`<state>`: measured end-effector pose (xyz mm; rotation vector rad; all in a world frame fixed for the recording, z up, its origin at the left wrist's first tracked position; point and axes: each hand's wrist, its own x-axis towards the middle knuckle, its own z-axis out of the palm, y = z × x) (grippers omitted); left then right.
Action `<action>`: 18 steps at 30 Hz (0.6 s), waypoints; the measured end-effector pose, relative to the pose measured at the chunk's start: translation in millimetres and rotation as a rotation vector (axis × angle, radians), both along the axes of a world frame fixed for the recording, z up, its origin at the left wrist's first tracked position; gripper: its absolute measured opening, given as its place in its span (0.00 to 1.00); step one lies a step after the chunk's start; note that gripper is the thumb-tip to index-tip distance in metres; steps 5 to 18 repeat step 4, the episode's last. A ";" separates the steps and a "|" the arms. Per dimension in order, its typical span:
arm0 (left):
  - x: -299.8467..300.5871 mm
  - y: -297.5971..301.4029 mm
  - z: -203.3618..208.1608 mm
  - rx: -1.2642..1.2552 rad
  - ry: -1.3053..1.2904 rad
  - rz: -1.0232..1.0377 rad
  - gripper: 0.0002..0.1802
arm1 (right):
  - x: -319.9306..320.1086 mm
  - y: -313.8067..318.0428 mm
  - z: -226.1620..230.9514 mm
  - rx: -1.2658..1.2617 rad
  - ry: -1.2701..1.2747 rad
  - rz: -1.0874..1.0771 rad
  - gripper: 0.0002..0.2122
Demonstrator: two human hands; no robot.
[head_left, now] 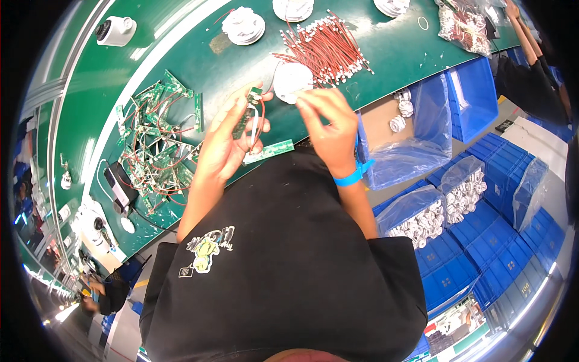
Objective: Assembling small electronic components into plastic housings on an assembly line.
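Observation:
My left hand [228,130] is closed round a narrow green circuit board [255,96] with red and white wires hanging from it, held upright above the bench. My right hand [329,123], with a blue band at its wrist, has its thumb and forefinger pinched together. Those fingertips overlap the lower edge of a white round plastic part [292,78]; what they pinch is too small to tell. Below my left hand, another green circuit board [269,151] lies by the bench edge. Behind the round part is a spread bundle of red wires [329,48] with white connectors.
A tangled heap of wired circuit boards [154,145] covers the green bench at left. White round parts [243,27] stand at the back. Right of the bench, a plastic-lined blue crate [407,166] holds a few white parts; several blue crates [500,235] stand beyond. Another person's arm [526,33] shows far right.

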<state>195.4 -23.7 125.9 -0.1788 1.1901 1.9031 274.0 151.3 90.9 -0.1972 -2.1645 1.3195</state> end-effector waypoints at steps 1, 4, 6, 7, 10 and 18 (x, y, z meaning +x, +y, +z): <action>1.0 3.8 2.3 -0.010 -0.007 -0.011 0.28 | -1.7 -3.6 4.8 -0.004 -0.032 0.066 0.09; 3.0 4.4 -3.0 0.018 -0.029 -0.046 0.30 | -6.7 -16.3 0.7 -0.058 -0.030 0.166 0.10; 3.0 4.4 -3.0 0.018 -0.029 -0.046 0.30 | -6.7 -16.3 0.7 -0.058 -0.030 0.166 0.10; 3.0 4.4 -3.0 0.018 -0.029 -0.046 0.30 | -6.7 -16.3 0.7 -0.058 -0.030 0.166 0.10; 3.0 4.4 -3.0 0.018 -0.029 -0.046 0.30 | -6.7 -16.3 0.7 -0.058 -0.030 0.166 0.10; 3.0 4.4 -3.0 0.018 -0.029 -0.046 0.30 | -6.7 -16.3 0.7 -0.058 -0.030 0.166 0.10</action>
